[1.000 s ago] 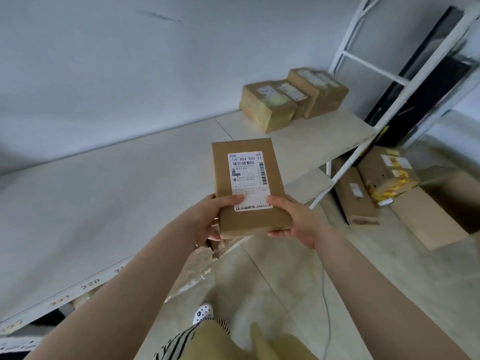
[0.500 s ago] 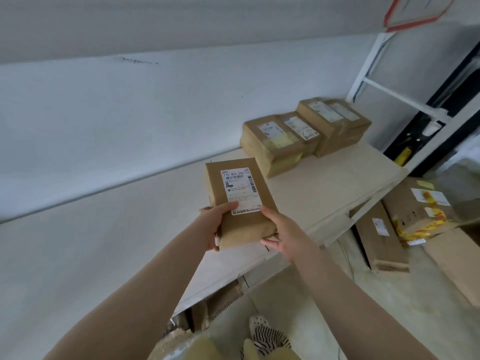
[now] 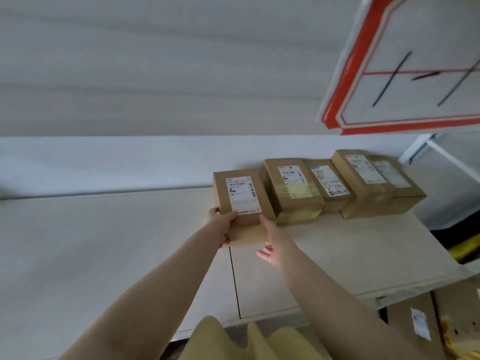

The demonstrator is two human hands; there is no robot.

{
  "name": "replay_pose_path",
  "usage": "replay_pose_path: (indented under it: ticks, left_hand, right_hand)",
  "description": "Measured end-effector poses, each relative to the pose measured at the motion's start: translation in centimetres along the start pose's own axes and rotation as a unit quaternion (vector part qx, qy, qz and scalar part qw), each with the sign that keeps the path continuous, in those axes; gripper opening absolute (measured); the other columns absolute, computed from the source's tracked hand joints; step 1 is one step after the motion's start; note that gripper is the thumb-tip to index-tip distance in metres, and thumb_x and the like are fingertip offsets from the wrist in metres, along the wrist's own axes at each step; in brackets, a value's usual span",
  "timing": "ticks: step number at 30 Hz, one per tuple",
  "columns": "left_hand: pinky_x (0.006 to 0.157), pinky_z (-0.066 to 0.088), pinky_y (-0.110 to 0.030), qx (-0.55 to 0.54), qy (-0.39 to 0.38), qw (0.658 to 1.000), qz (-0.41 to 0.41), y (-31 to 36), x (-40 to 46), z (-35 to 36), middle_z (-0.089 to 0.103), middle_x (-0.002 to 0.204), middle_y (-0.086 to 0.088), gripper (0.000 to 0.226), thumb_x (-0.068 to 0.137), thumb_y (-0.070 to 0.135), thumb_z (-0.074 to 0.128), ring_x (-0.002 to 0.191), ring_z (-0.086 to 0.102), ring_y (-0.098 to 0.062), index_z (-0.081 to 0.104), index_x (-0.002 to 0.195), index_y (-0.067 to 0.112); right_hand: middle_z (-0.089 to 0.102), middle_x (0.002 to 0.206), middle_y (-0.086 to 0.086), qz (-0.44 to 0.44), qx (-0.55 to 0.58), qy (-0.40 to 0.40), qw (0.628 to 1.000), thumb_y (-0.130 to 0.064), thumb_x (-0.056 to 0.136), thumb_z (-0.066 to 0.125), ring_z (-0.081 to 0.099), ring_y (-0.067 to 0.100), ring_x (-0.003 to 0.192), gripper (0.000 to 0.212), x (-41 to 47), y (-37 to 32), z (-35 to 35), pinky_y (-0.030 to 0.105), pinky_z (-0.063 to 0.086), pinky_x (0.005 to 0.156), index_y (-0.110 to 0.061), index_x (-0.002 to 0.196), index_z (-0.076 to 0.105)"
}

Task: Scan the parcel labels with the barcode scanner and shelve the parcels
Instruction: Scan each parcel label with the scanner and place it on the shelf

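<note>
A brown cardboard parcel [image 3: 241, 201] with a white barcode label on top lies on the pale shelf board [image 3: 130, 242], its right side against a row of several labelled parcels [image 3: 293, 190]. My left hand [image 3: 220, 224] grips the parcel's near left corner, thumb on top. My right hand [image 3: 272, 242] is at the near right corner, with its fingers straight along the parcel's edge and its thumb hanging free. No barcode scanner is in view.
A white sheet with a red border [image 3: 405, 74] hangs from the shelf above at the upper right. A white shelf post [image 3: 441, 157] stands behind the row. Cardboard boxes [image 3: 415, 323] lie on the floor at the lower right.
Both hands carried the parcel forward and set it on the shelf beside the row. My right hand has loosened from its grip. The view has tilted up toward the shelf.
</note>
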State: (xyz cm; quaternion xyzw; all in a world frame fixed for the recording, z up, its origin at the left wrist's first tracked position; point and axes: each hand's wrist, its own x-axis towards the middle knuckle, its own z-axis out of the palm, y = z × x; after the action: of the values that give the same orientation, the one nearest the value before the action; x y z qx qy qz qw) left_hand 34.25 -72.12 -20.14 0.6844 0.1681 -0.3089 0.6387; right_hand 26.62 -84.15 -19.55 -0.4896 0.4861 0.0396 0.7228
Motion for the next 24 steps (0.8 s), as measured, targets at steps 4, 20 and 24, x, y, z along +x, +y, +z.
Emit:
replay_pose_path:
  ticks: [4, 20, 24]
  left_hand:
    - [0.087, 0.054, -0.05, 0.014, 0.017, 0.999, 0.024, 0.5, 1.1, 0.7, 0.058, 0.113, -0.008, 0.065, 0.092, 0.019, 0.073, 0.097, 0.057, -0.032, 0.042, 0.149, 0.017]
    - [0.069, 0.054, -0.046, 0.046, 0.02, 0.998, 0.042, 2.6, 3.7, 2.2, 0.058, 0.112, -0.009, 0.05, 0.095, 0.025, 0.07, 0.097, 0.056, -0.033, 0.051, 0.14, 0.015]
    - [0.083, 0.055, -0.049, 0.045, 0.024, 0.998, 0.044, 2.3, 4.3, 2.2, 0.058, 0.113, -0.007, 0.051, 0.096, 0.028, 0.069, 0.099, 0.056, -0.032, 0.049, 0.142, 0.017]
  right_hand:
    - [0.046, 0.144, 0.025, 0.032, -0.001, -0.022, 0.999, -0.05, 0.087, 0.071, 0.043, 0.039, 0.138, 0.063, 1.5, -0.9, 0.0, 0.045, 0.047, 0.106, -0.007, 0.128, 0.048]
    - [0.049, 0.134, 0.024, 0.044, -0.016, -0.012, 0.999, -0.051, 0.088, 0.07, 0.053, 0.035, 0.126, 0.069, 4.7, -4.1, 1.3, 0.047, 0.048, 0.104, -0.005, 0.132, 0.043]
    - [0.048, 0.127, 0.022, 0.042, -0.012, -0.017, 0.999, -0.051, 0.087, 0.07, 0.054, 0.035, 0.12, 0.071, 4.8, -4.1, 1.3, 0.049, 0.048, 0.105, -0.008, 0.136, 0.042]
